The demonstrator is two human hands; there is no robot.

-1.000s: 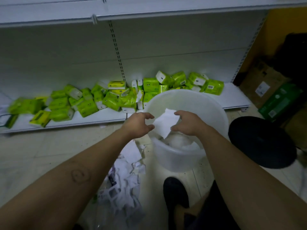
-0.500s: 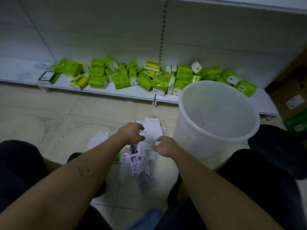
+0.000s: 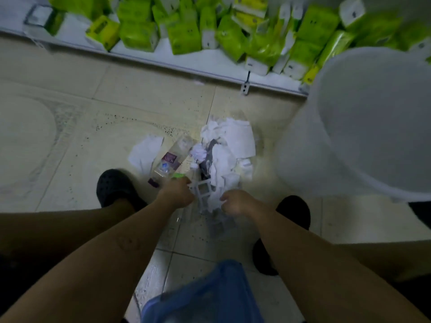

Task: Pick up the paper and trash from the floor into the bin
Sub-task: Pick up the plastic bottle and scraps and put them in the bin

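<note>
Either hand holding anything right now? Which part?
Right hand pinches the near edge of the crumpled paper. Left hand is curled at the near end of the bottle; whether it grips anything cannot be told.

Both bare forearms reach forward and down, converging. The left hand (image 3: pixel 177 192) curls, knuckles up; the right hand (image 3: pixel 235 202) pinches paper (image 3: pixel 215 197).

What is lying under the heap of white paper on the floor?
A dark piece shows through a gap in the paper heap, and a white gridded piece sticks out at its near edge. The rest is covered.
</note>
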